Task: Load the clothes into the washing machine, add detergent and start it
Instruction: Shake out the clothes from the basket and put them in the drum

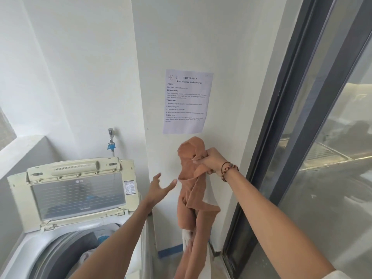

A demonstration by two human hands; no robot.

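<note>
Right hand [211,160] raised in front of the white wall [231,57], grip clamped on a bunched fold of a rust-orange garment [191,178]. Beaded bracelet [228,170] on that wrist.

Garment: soft, matte cloth, terracotta in colour, crumpled at the top into a rounded hood-like bulge above the fist. Below the fist it hangs in long narrow folds, twisted, with one flap jutting out to the right partway down. Lower end trails down toward the bottom edge of the view; a bit of white fabric [187,236] shows beside it there, what it belongs to unclear. Garment hangs free in the air just in front of the wall, to the right of the machine, not in the drum.

Left hand [160,188] reaching toward the garment, fingers spread apart and straight, holding nothing; fingertips near the cloth, contact uncertain.

Washing machine [24,248] lower left, top-loader, lid [78,194] propped upright with a clear window panel. Drum open; some pale and blue items visible inside, indistinct.

Printed sheet [187,101] stuck on the wall above the garment. Tap [111,139] on the wall behind the machine. Dark-framed glass door [302,117] at right.
</note>
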